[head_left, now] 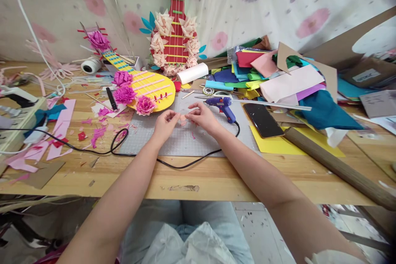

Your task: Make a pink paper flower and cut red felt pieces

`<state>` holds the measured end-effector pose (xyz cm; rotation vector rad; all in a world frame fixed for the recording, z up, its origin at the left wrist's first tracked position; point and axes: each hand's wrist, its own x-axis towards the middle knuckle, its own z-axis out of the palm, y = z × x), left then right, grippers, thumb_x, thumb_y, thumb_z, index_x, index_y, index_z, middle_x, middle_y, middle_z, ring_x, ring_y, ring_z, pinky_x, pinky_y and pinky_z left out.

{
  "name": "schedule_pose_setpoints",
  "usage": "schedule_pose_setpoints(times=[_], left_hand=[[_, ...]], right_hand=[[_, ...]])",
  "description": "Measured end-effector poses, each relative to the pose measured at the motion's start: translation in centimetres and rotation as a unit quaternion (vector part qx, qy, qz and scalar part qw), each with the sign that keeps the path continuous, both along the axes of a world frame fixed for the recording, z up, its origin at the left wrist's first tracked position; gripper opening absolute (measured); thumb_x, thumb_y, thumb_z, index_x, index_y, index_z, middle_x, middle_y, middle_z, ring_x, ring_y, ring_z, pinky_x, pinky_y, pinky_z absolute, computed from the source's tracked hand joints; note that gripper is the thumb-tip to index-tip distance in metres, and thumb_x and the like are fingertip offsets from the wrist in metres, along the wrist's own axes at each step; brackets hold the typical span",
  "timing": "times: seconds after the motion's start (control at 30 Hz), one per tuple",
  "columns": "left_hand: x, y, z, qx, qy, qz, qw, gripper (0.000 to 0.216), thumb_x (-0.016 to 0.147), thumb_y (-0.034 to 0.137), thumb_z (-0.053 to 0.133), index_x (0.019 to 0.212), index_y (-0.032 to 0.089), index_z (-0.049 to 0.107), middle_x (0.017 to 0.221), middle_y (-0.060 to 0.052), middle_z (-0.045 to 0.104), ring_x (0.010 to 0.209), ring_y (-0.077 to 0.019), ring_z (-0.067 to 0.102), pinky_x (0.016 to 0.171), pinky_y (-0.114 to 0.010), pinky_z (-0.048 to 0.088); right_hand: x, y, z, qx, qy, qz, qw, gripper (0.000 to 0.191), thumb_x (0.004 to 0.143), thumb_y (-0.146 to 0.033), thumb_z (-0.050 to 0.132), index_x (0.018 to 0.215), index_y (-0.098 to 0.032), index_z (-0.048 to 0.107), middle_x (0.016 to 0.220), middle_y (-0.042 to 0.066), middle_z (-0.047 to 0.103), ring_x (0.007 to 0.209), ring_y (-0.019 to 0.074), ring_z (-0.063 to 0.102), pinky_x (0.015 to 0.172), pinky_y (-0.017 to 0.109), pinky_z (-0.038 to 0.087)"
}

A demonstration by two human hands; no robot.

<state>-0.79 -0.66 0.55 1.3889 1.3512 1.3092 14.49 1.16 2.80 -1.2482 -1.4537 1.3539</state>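
Between my hands, over the grey cutting mat (167,144), is a small peach paper piece (183,120). My left hand (167,121) pinches its left side between thumb and fingertips. My right hand (201,116) has its thumb and index finger on the right side, the other fingers loosely curled. A blue glue gun (223,106) with a clear glue stick (272,104) lies just beyond my right hand. Behind my left hand rests a yellow paper instrument (154,90) decorated with magenta paper flowers (125,94).
A red paper instrument (177,45) with peach flowers leans on the curtain. Coloured paper sheets (247,66) pile up at the back right. A phone (262,119) and a brown tube (334,165) lie to the right. The black cord (182,167) loops in front; pink scraps (99,136) litter the left.
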Motion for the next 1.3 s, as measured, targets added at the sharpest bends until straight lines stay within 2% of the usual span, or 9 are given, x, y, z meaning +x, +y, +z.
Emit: schedule_pose_setpoints(times=[0.13, 0.37, 0.47, 0.6, 0.77, 0.9, 1.03, 1.13, 1.3], left_hand=[[0.4, -0.3, 0.3, -0.033, -0.105, -0.008, 0.994, 0.033, 0.058, 0.029, 0.072, 0.077, 0.019, 0.048, 0.070, 0.003, 0.058, 0.067, -0.0108, 0.056, 0.066, -0.025, 0.045], [0.0, -0.1, 0.5, -0.057, -0.123, 0.003, 0.991, 0.039, 0.055, 0.026, 0.074, 0.079, 0.020, 0.044, 0.066, 0.004, 0.059, 0.065, -0.0104, 0.058, 0.066, -0.024, 0.043], [-0.4, 0.3, 0.1, -0.021, -0.072, 0.016, 0.997, 0.037, 0.058, 0.026, 0.071, 0.081, 0.020, 0.043, 0.068, 0.004, 0.060, 0.065, -0.0101, 0.058, 0.067, -0.024, 0.041], [-0.5, 0.0, 0.1, 0.029, 0.051, 0.020, 0.998, 0.037, 0.061, 0.025, 0.068, 0.084, 0.022, 0.040, 0.070, 0.003, 0.061, 0.063, -0.0094, 0.054, 0.065, -0.024, 0.039], [-0.2, -0.9, 0.8, 0.035, 0.155, -0.014, 0.987, 0.041, 0.061, 0.024, 0.068, 0.089, 0.023, 0.038, 0.070, 0.005, 0.062, 0.062, -0.0108, 0.052, 0.064, -0.025, 0.039], [0.1, -0.8, 0.8, 0.045, 0.115, -0.023, 0.992, 0.040, 0.060, 0.022, 0.067, 0.090, 0.022, 0.041, 0.071, 0.004, 0.063, 0.064, -0.0106, 0.053, 0.065, -0.025, 0.040], [0.7, -0.6, 0.7, -0.001, -0.088, -0.011, 0.996, 0.038, 0.058, 0.027, 0.070, 0.087, 0.020, 0.045, 0.074, 0.002, 0.061, 0.068, -0.0107, 0.055, 0.066, -0.025, 0.044], [1.3, -0.7, 0.9, -0.039, -0.182, -0.021, 0.982, 0.033, 0.058, 0.030, 0.071, 0.082, 0.018, 0.052, 0.081, 0.000, 0.061, 0.074, -0.0118, 0.057, 0.064, -0.024, 0.046], [2.2, -1.2, 1.3, -0.040, -0.229, -0.008, 0.973, 0.032, 0.057, 0.035, 0.074, 0.077, 0.016, 0.057, 0.079, -0.001, 0.061, 0.071, -0.0102, 0.057, 0.059, -0.021, 0.046]], right_hand=[[-0.1, -0.3, 0.0, 0.002, 0.014, -0.023, 1.000, 0.027, 0.069, -0.022, 0.063, 0.088, -0.020, 0.043, 0.062, -0.006, 0.057, 0.046, 0.0065, 0.049, 0.039, 0.018, 0.032], [0.3, -0.1, -0.4, 0.032, -0.026, -0.033, 0.999, 0.023, 0.070, -0.022, 0.061, 0.085, -0.021, 0.042, 0.064, -0.005, 0.059, 0.046, 0.0075, 0.051, 0.045, 0.020, 0.037], [0.7, -0.4, -0.4, 0.076, -0.115, -0.006, 0.990, 0.020, 0.070, -0.020, 0.060, 0.083, -0.022, 0.045, 0.068, -0.003, 0.062, 0.053, 0.0103, 0.055, 0.053, 0.025, 0.042], [0.8, -1.2, 0.4, 0.171, -0.241, 0.018, 0.955, 0.015, 0.072, -0.021, 0.061, 0.081, -0.021, 0.049, 0.081, 0.002, 0.065, 0.068, 0.0143, 0.059, 0.064, 0.028, 0.042], [0.6, -1.4, 0.8, 0.226, -0.222, 0.038, 0.948, 0.021, 0.073, -0.021, 0.058, 0.093, -0.021, 0.050, 0.091, 0.002, 0.065, 0.066, 0.0117, 0.056, 0.064, 0.027, 0.042], [0.1, -1.1, 0.1, 0.189, -0.162, 0.048, 0.967, 0.023, 0.071, -0.019, 0.059, 0.092, -0.021, 0.051, 0.076, -0.002, 0.063, 0.061, 0.0099, 0.054, 0.060, 0.025, 0.040], [-0.9, -1.1, -0.3, 0.050, 0.057, -0.036, 0.996, 0.027, 0.064, -0.026, 0.066, 0.082, -0.020, 0.047, 0.066, -0.006, 0.057, 0.050, 0.0066, 0.049, 0.047, 0.020, 0.036], [-1.7, -1.3, -0.1, -0.050, 0.198, -0.083, 0.975, 0.034, 0.057, -0.029, 0.073, 0.077, -0.019, 0.046, 0.056, -0.008, 0.053, 0.042, 0.0044, 0.045, 0.039, 0.017, 0.029], [-2.6, -1.7, -0.2, -0.103, 0.286, -0.137, 0.943, 0.027, 0.058, -0.019, 0.071, 0.073, -0.017, 0.049, 0.050, -0.008, 0.052, 0.039, 0.0031, 0.045, 0.037, 0.015, 0.031]])
